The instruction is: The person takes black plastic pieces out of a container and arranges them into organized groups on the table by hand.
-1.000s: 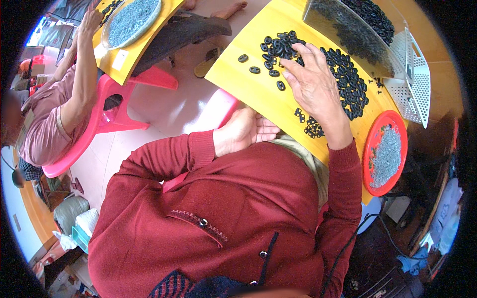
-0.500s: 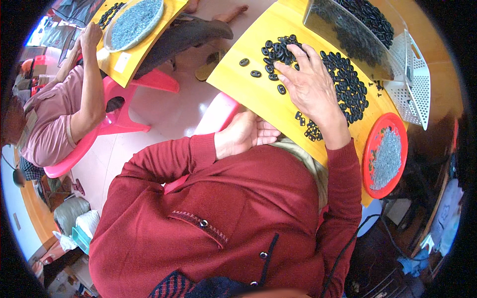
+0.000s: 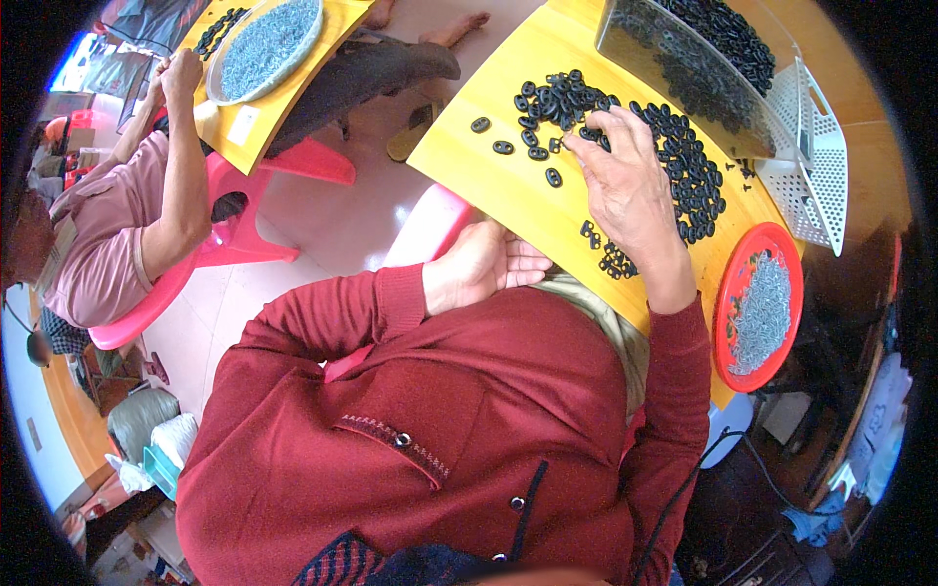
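My right hand (image 3: 630, 181) is over the yellow table, thumb and fingers drawn together around small black plastic pieces. One such piece (image 3: 555, 145) shows at the thumb tip; the fingers partly hide what they grip. Around the hand lie a heap of black oval pieces with two holes (image 3: 562, 98) and a wider spread of them (image 3: 696, 186). Smaller black parts (image 3: 616, 262) sit below the wrist. My left hand (image 3: 489, 262) rests palm up at the table's near edge by my lap, fingers loosely stretched, with nothing visible in it.
A red plate (image 3: 723, 342) of thin, shiny, clear-grey pieces stands at the right. Behind are a clear bin (image 3: 684, 78) of black pieces and a white perforated basket (image 3: 816, 186). At the left a co-worker (image 3: 127, 215) sits by another yellow table (image 3: 244, 122).
My right hand has drawn back slightly to the right, and its spread fingers have come together. More of the black heap shows. The left hand has stayed in place.
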A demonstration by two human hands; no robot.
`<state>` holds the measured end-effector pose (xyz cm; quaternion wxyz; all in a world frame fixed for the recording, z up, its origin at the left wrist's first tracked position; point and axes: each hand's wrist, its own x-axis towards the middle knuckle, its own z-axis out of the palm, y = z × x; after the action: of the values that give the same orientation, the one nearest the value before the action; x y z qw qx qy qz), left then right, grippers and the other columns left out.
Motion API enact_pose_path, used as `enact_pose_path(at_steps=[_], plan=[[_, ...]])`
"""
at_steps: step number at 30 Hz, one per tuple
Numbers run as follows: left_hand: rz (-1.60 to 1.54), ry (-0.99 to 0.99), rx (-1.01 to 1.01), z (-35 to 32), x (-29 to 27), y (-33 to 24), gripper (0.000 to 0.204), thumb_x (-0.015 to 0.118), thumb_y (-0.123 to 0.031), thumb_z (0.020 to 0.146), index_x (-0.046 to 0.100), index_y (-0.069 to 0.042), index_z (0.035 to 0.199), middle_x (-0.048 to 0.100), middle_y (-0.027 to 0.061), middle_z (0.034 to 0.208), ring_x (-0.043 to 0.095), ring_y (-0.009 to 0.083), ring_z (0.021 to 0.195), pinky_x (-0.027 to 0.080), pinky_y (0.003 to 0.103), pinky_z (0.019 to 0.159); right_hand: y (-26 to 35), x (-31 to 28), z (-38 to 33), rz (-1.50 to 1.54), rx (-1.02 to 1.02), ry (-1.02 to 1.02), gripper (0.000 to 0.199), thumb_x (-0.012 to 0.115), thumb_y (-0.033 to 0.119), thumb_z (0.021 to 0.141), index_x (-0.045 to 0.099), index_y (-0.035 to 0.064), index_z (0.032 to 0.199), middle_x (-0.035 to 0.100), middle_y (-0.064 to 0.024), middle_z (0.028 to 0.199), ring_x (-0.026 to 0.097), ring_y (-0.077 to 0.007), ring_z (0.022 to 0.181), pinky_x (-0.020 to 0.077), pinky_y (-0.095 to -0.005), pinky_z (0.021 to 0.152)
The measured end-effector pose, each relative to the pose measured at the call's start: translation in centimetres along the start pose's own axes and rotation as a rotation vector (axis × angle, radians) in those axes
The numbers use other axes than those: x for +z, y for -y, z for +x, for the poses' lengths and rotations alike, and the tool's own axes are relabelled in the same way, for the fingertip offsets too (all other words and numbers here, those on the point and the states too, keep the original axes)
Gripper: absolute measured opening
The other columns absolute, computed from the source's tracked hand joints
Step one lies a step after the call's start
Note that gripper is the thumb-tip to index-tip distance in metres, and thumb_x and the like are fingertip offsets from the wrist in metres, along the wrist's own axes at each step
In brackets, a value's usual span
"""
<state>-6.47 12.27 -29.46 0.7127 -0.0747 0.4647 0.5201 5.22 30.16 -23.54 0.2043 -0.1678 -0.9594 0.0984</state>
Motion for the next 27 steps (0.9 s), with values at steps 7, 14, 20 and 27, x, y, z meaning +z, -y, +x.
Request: enact_pose_path(at_steps=[7, 14, 20, 27], plan=[[-0.001, 0.036, -0.012, 0.1, -0.2, 0.0, 0.048, 0.03, -0.037, 0.112, 0.062, -0.002, 0.121, 0.071, 0.0078, 0.099, 0.071, 0.0184, 0.089, 0.061, 0.035, 0.081, 0.8, 0.6, -0.1, -0.084, -0.07, 0.034, 0.036, 0.058, -0.001, 0.085, 0.072, 0.0026, 0.118, 0.063, -0.0108, 0.125, 0.052, -0.0346, 0.13, 0.0466, -0.0443, 0.109], [0.005, 0.019, -0.012, -0.3, 0.2, -0.2, 0.05, 0.029, -0.039, 0.113, 0.06, -0.003, 0.124, 0.071, 0.0079, 0.1, 0.07, 0.0185, 0.091, 0.06, 0.036, 0.082, 1.2, 0.6, -0.2, -0.16, -0.098, 0.061, 0.037, 0.057, 0.001, 0.087, 0.071, 0.0017, 0.121, 0.064, -0.0095, 0.13, 0.05, -0.0341, 0.133, 0.0455, -0.0444, 0.111], [0.003, 0.021, -0.011, -0.1, -0.1, -0.1, 0.05, 0.029, -0.039, 0.113, 0.061, -0.003, 0.124, 0.071, 0.008, 0.1, 0.071, 0.0186, 0.091, 0.06, 0.036, 0.083, 1.5, 0.6, -0.9, -0.111, -0.071, 0.079, 0.037, 0.056, 0.002, 0.088, 0.071, 0.0022, 0.122, 0.064, -0.0082, 0.131, 0.049, -0.0344, 0.134, 0.0461, -0.045, 0.111], [0.014, 0.025, -0.02, -0.1, 0.0, -0.2, 0.044, 0.032, -0.038, 0.113, 0.058, -0.005, 0.128, 0.069, 0.0076, 0.102, 0.069, 0.0179, 0.092, 0.059, 0.034, 0.084, 1.3, 0.2, -2.6, -0.086, -0.066, 0.063, 0.041, 0.057, -0.003, 0.084, 0.07, 0.0033, 0.123, 0.064, -0.0075, 0.13, 0.049, -0.0355, 0.135, 0.046, -0.0458, 0.111]])
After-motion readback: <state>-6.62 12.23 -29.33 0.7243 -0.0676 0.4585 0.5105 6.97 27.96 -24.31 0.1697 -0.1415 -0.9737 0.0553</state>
